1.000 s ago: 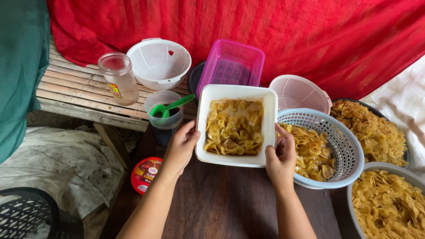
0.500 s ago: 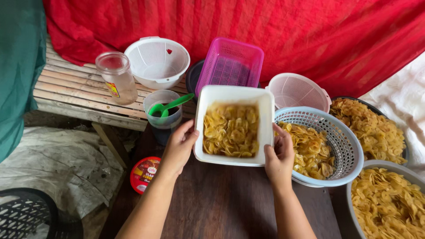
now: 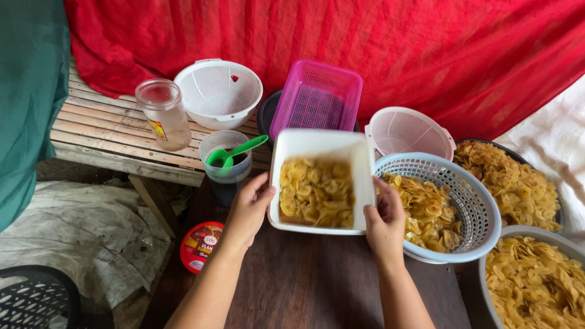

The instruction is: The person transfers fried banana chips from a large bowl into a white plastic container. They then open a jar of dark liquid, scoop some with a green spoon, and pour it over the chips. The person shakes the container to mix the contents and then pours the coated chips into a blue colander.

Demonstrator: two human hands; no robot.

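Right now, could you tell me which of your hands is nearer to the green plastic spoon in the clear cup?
Left. The left hand grips the white square tub just below and right of the green plastic spoon; the right hand holds the tub's far side.

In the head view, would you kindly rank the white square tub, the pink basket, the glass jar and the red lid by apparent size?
1. white square tub, held in both hands and nearer the camera, so its lead may be partly nearness
2. pink basket
3. glass jar
4. red lid, partly hidden, so its place against the jar is unsure
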